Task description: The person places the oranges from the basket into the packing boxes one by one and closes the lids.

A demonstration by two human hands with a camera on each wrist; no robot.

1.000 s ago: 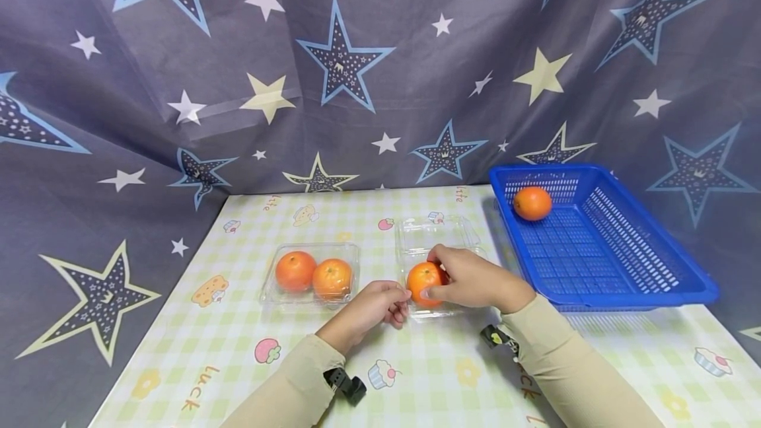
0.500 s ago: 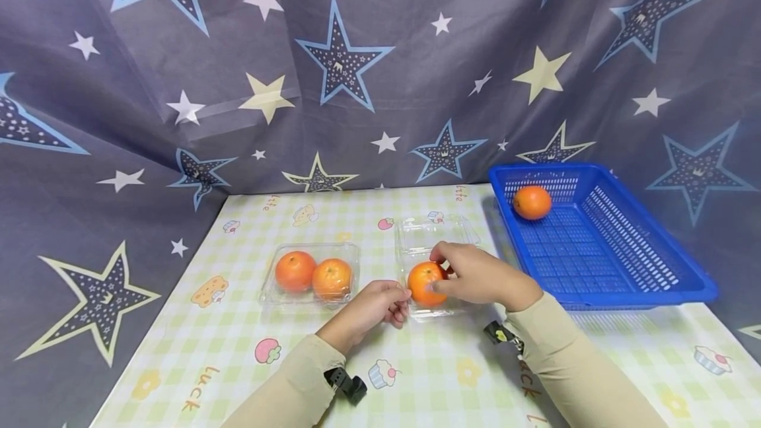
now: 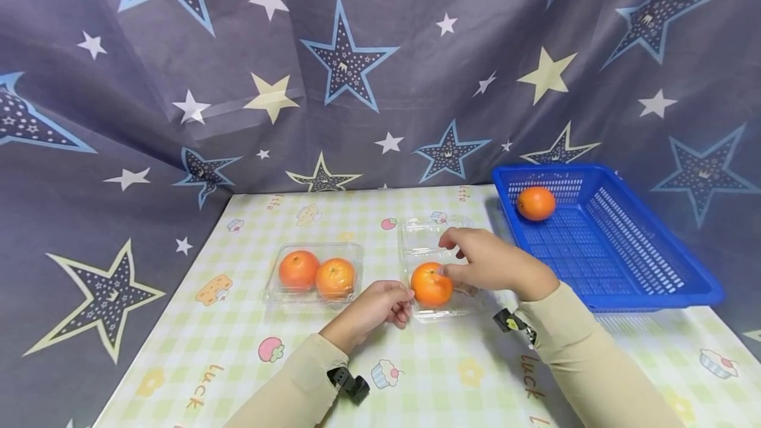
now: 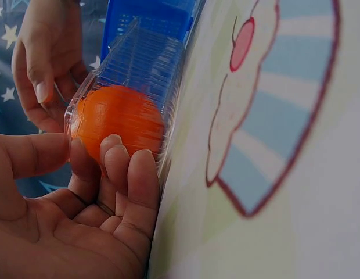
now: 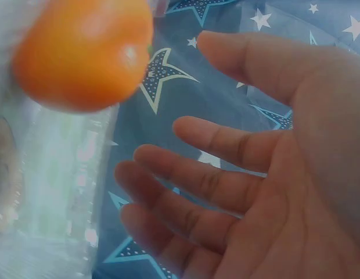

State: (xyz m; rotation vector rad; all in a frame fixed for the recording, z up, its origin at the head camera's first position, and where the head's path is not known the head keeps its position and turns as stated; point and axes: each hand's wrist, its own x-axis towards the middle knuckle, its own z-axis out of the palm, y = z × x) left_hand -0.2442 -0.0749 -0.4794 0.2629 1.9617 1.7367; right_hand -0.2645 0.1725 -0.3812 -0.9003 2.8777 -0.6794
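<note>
An orange (image 3: 431,285) sits in the left half of an open clear plastic clamshell box (image 3: 464,308), whose lid lies folded back behind it. My left hand (image 3: 380,306) pinches the box's near left edge between thumb and index finger; the left wrist view shows the thumb (image 4: 38,152) at the rim beside the orange. Over the right part of the box hovers my right hand (image 3: 490,263), fingers loosely bent and holding nothing. In the right wrist view a gap separates its fingers (image 5: 209,174) from the orange.
To the left stands a closed clear clamshell (image 3: 279,299) with two oranges (image 3: 299,271) inside. A blue plastic basket (image 3: 654,302) at the right holds one orange (image 3: 536,203) in its back left corner. A star-patterned curtain (image 3: 368,131) hangs behind the checked tablecloth (image 3: 321,375).
My right hand has let go of the orange and lifted away up and to the right. The orange stays in the box, and my left hand keeps its pinch on the edge.
</note>
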